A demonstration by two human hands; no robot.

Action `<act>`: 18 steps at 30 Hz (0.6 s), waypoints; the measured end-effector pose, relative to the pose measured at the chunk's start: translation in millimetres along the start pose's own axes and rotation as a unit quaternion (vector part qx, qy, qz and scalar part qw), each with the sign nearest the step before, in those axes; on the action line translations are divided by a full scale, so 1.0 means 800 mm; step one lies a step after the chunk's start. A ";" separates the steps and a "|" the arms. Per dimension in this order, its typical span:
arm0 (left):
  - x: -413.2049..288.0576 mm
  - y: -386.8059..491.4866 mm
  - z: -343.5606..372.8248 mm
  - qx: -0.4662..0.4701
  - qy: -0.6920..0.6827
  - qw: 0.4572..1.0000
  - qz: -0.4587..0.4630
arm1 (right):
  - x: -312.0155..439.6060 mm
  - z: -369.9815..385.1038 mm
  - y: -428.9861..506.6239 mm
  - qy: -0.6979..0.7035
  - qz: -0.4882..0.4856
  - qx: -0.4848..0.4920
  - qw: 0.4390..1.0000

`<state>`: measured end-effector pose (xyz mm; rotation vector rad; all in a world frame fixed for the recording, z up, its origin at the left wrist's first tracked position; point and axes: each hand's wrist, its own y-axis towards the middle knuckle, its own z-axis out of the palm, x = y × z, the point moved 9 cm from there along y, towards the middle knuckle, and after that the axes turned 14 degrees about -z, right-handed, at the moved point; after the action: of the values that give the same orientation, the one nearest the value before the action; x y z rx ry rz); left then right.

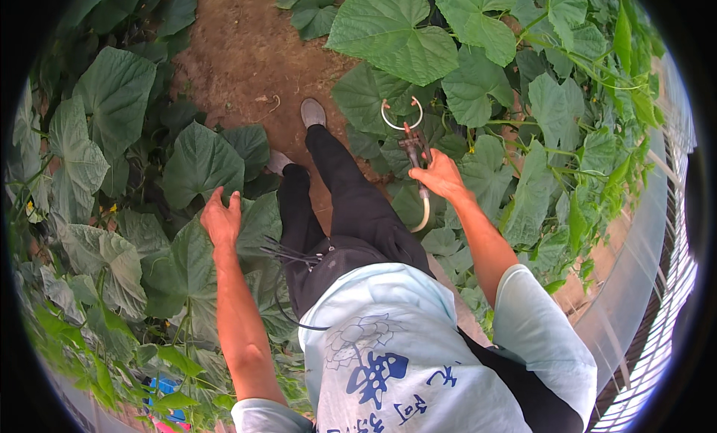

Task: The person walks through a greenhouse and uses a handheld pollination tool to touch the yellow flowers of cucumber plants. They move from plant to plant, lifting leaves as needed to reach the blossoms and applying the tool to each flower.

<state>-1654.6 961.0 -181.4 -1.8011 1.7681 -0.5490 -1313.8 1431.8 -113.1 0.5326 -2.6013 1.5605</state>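
My right hand (444,177) grips the handle of a spray wand (413,151). At its far end is a curved white two-nozzle head (394,126), held in front of broad green leaves. A pale hose (424,213) bends down from the handle's lower end. On the other side, my left hand (222,219) hangs with fingers apart and holds nothing. It is over or beside a large cucumber leaf (204,167); whether it touches the leaf cannot be told.
Leafy cucumber-like vines (532,209) crowd both sides. A bare soil path (241,57) runs ahead under my shoes (313,112). Black cords (288,253) hang from the dark bag (330,267) at my waist. Plastic greenhouse sheeting (627,298) lies at right. Something blue (164,385) shows behind leaves, lower left.
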 end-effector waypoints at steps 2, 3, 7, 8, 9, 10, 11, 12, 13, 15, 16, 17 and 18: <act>-0.004 -0.005 -0.002 -0.007 -0.013 1.000 0.017 | 0.054 -0.015 0.052 -0.054 -0.022 0.002 0.998; -0.005 -0.008 -0.003 -0.010 -0.020 0.999 0.025 | 0.080 -0.025 0.078 -0.091 -0.040 -0.003 0.995; -0.012 -0.018 -0.009 -0.010 -0.038 0.998 0.054 | 0.157 -0.092 0.170 -0.174 -0.118 0.013 0.978; -0.014 -0.021 -0.010 -0.008 -0.040 0.998 0.058 | 0.174 -0.116 0.188 -0.171 -0.143 0.014 0.975; -0.016 -0.025 -0.012 -0.011 -0.040 0.997 0.066 | 0.186 -0.142 0.200 -0.176 -0.154 0.010 0.972; -0.018 -0.027 -0.009 0.006 -0.051 0.997 0.062 | 0.198 -0.167 0.206 -0.147 -0.170 0.011 0.974; -0.019 -0.030 -0.008 0.018 -0.060 0.996 0.062 | 0.203 -0.194 0.209 -0.133 -0.159 0.006 0.978; -0.020 -0.033 -0.007 0.028 -0.070 0.995 0.061 | 0.206 -0.218 0.207 -0.111 -0.144 0.002 0.983; -0.021 -0.037 -0.006 0.038 -0.070 0.995 0.062 | 0.207 -0.243 0.205 -0.096 -0.115 -0.004 0.989; -0.024 -0.045 -0.006 0.049 -0.070 0.994 0.071 | 0.211 -0.275 0.202 -0.066 -0.072 0.043 0.994; -0.023 -0.049 -0.004 0.065 -0.074 0.993 0.065 | 0.212 -0.284 0.197 -0.026 -0.087 0.038 0.995; -0.023 -0.054 -0.003 0.075 -0.077 0.992 0.064 | 0.212 -0.295 0.198 -0.004 -0.083 0.041 0.996; -0.022 -0.060 -0.003 0.079 -0.076 0.992 0.067 | 0.209 -0.302 0.199 0.029 -0.072 0.041 0.996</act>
<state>-1620.3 977.0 -147.1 -1.5604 1.6788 -0.4720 -1551.5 1665.4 -92.6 0.6536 -2.4063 1.6167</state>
